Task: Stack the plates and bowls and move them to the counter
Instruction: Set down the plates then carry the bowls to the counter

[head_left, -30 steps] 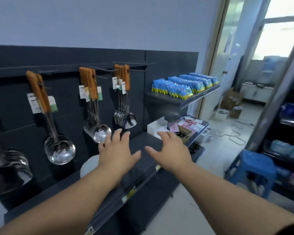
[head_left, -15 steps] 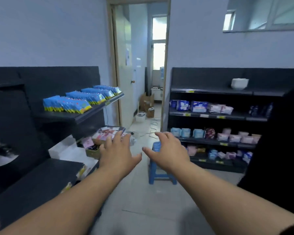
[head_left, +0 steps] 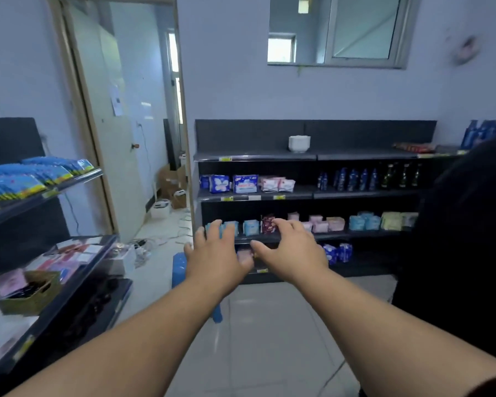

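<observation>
A white bowl stack (head_left: 299, 143) stands on the top board of the dark shelf unit (head_left: 355, 156) against the far wall. My left hand (head_left: 216, 255) and my right hand (head_left: 294, 249) are stretched out in front of me at mid-height, palms down, fingers loosely spread, holding nothing. Both hands hang in the air well short of that shelf and far below the bowls. No plates are in view.
A blue plastic stool (head_left: 181, 267) stands on the floor just under my left hand. A dark shelf with blue packets (head_left: 35, 179) and a basket (head_left: 30, 293) runs along the left. An open doorway (head_left: 143, 156) is ahead left. A dark shape (head_left: 467, 253) fills the right edge.
The view has swung right, away from the rack of hanging ladles and a white dish, toward the far shelf with the bowls. My hands stayed outstretched and empty.
</observation>
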